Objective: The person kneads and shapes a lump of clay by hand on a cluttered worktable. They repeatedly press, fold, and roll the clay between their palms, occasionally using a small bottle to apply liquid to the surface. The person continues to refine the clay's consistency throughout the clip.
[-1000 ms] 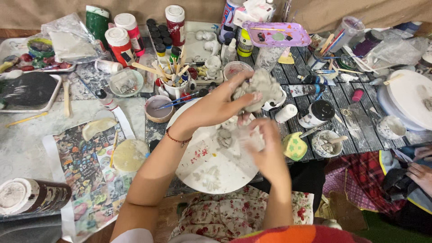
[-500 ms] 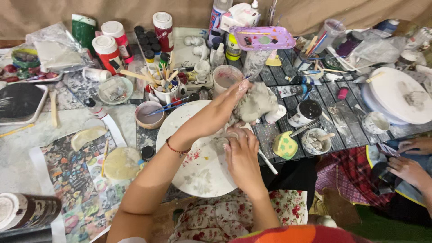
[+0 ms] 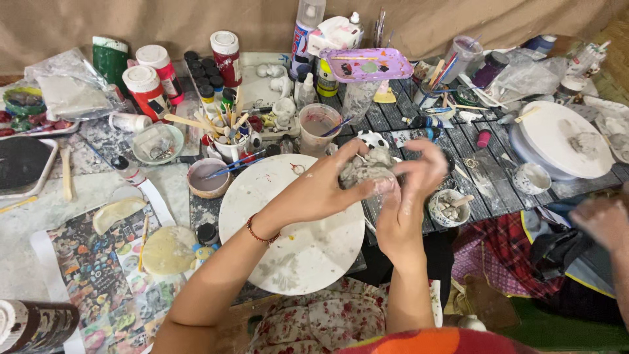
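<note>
Both hands closed round a grey clay lump, left hand cupping from the side, right hand pressing opposite, probably to squeeze it into shape; lump held in the air above the far edge of the round white board. Nearby on the cluttered surface: cup of murky water, brush pot, small bowl of bits; another person's blurred hand at right.

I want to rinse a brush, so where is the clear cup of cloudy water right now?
In the head view, the clear cup stands on the table just above the round white board, left of the hands' clay lump, beside the brush mug.
</note>
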